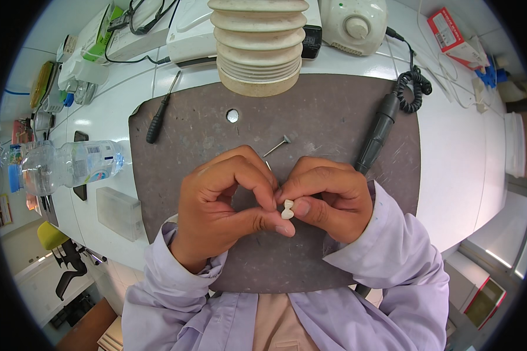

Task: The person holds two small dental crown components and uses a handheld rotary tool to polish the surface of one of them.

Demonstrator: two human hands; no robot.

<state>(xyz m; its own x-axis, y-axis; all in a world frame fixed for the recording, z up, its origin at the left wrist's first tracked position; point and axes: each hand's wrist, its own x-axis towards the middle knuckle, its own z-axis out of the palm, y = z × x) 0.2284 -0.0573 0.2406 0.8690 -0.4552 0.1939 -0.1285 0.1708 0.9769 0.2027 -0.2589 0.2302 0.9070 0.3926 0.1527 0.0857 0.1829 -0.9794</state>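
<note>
A small white dental bridge (287, 209), shaped like joined tooth crowns, is pinched between my two hands over the brown mat. My left hand (231, 202) grips its left side between thumb and forefinger. On the other side, the thumb and forefinger of my right hand (328, 196) close on it too. Just beyond the fingers lies a thin metal-shanked polishing bit (278, 145) with a round greenish head. A second slim metal shank (268, 166) shows partly behind my left fingers. The black handpiece (378, 133) rests on the mat beyond my right wrist.
A ribbed suction hose (259, 44) hangs over the far edge of the brown mat (310, 111). A screwdriver (163, 111) lies at the far left of the mat. Left of it are a plastic bottle (70, 165) and a clear box (118, 213). A white control unit (355, 26) stands behind.
</note>
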